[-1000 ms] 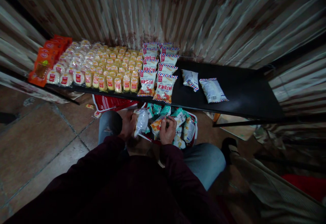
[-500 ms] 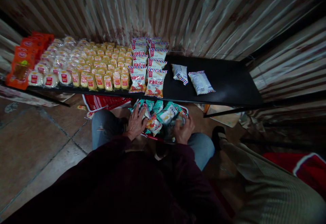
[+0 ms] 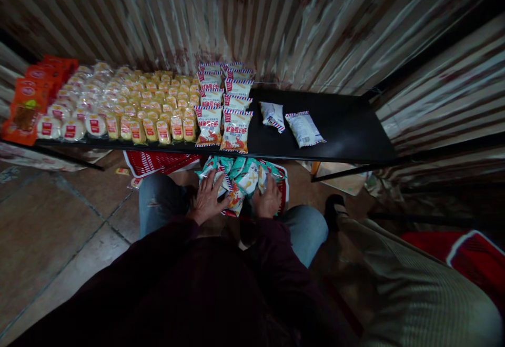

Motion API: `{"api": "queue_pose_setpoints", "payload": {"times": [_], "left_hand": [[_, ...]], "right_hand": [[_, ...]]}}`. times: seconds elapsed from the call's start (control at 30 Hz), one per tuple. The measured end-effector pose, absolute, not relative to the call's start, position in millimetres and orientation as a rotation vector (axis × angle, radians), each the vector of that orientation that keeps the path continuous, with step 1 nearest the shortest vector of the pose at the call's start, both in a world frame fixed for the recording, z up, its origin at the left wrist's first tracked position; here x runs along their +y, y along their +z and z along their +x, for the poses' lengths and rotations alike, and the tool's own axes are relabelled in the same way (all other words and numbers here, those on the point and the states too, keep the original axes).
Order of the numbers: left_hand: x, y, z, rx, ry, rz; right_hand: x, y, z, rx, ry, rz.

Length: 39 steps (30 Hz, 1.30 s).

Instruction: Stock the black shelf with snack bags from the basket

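Observation:
Between my knees sits a red basket (image 3: 284,194) holding several green-and-white snack bags (image 3: 248,174) and an orange-and-white snack bag (image 3: 235,200). My left hand (image 3: 209,197) lies over the bags at the basket's left side, fingers spread and touching them. At the right side, my right hand (image 3: 267,200) rests against the bags with its fingers extended, partly hiding what lies beneath. Directly beyond the basket, upright white snack bags (image 3: 235,131) with striped edges stand in two rows on a black shelf (image 3: 347,126).
Two white snack bags (image 3: 305,129) lie loose on the shelf. Yellow wrapped cakes (image 3: 158,110), white round cakes (image 3: 73,129) and orange packets (image 3: 27,105) fill its left part. Another red basket (image 3: 158,163) is underneath. A person's leg (image 3: 414,273) is at my right.
My right hand has moved left, inward across the basket, uncovering its right rim. My left hand stays over the bags. The whole view has shifted slightly.

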<state>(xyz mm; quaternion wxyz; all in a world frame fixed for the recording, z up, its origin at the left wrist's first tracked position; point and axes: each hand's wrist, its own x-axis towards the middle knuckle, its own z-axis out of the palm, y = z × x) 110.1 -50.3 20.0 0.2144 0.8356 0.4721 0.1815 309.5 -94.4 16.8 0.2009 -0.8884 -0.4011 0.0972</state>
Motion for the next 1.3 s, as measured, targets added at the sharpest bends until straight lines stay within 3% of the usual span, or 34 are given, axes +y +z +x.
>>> {"api": "queue_pose_setpoints", "payload": {"times": [0.33, 0.8, 1.0, 1.3], "left_hand": [[-43, 20, 114, 1.366, 0.486, 2.155], [-42, 13, 129, 1.537, 0.661, 2.014], [-55, 24, 130, 1.308, 0.724, 2.371], [-55, 27, 139, 1.213, 0.48, 2.622]], "right_hand": [[-115, 21, 287, -1.393, 0.066, -2.409], [-107, 25, 282, -1.464, 0.139, -2.14], [-117, 5, 258, -1.503, 0.176, -2.086], [-123, 15, 268, -1.321, 0.364, -1.899]]}}
